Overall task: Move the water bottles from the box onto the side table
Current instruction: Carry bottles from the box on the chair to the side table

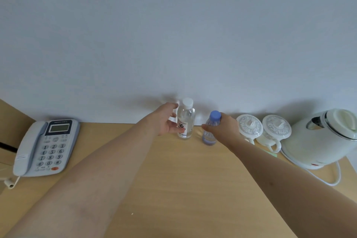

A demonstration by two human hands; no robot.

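Two clear water bottles stand upright on the wooden side table (pixel 173 179), close to the white wall. The white-capped bottle (pixel 186 120) with a printed label is on the left. My left hand (pixel 166 120) curls round its left side, thumb near its shoulder and a finger across the label. About a hand's width to the right is the shorter blue-capped bottle (pixel 210 131). My right hand (pixel 224 129) grips it from the right, with the thumb across its front. Both bottle bases touch the tabletop.
A grey desk phone (pixel 46 147) lies at the table's left. Two lidded white cups (pixel 249 129) (pixel 276 129) and a white electric kettle (pixel 324 137) with its cord stand at the right. A brown cardboard-like surface (pixel 9 121) shows at the far left.
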